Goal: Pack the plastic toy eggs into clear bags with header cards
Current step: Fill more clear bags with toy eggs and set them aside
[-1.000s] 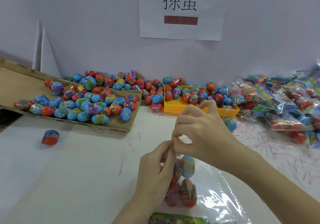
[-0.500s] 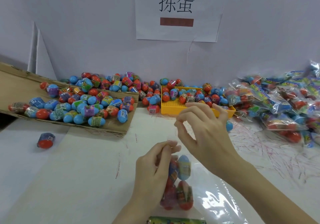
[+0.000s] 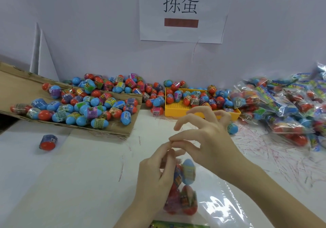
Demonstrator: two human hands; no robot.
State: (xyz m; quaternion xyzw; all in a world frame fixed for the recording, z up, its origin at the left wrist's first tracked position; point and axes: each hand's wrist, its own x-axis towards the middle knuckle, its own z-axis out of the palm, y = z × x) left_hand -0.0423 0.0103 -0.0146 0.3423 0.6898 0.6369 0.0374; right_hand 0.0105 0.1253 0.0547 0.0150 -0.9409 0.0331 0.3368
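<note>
Left grip: my left hand (image 3: 155, 178) is pinching the near bag (image 3: 183, 189) at its top, fingers curled around the gathered film.
Right grip: my right hand (image 3: 204, 139) is hovering just above the bag mouth, thumb and forefinger meeting in a pinch; I cannot tell what thin thing, if anything, they are holding, and the other fingers are fanning out.
Task's thing: the bag is standing between my hands on the near middle of the surface (image 3: 79, 183), holding several eggs, a blue one uppermost and red ones below.
Header card: a green printed strip (image 3: 178, 225) is lying at the very near edge, just under the bag; I judge it is the card.
Step in hand: I am judging this to be the closing of the bag mouth.
Doing it well: I am keeping the film bunched tight above the top egg so nothing is slipping out, and working fingertips close together.
Edges: the cardboard flap (image 3: 121, 132) with loose eggs (image 3: 84, 109) is lying far left, the yellow tray (image 3: 178, 108) far middle, and packed bags (image 3: 285, 108) are piling up far right.
Open room: bare surface is lying near left, with one stray egg (image 3: 48, 142) on it.
</note>
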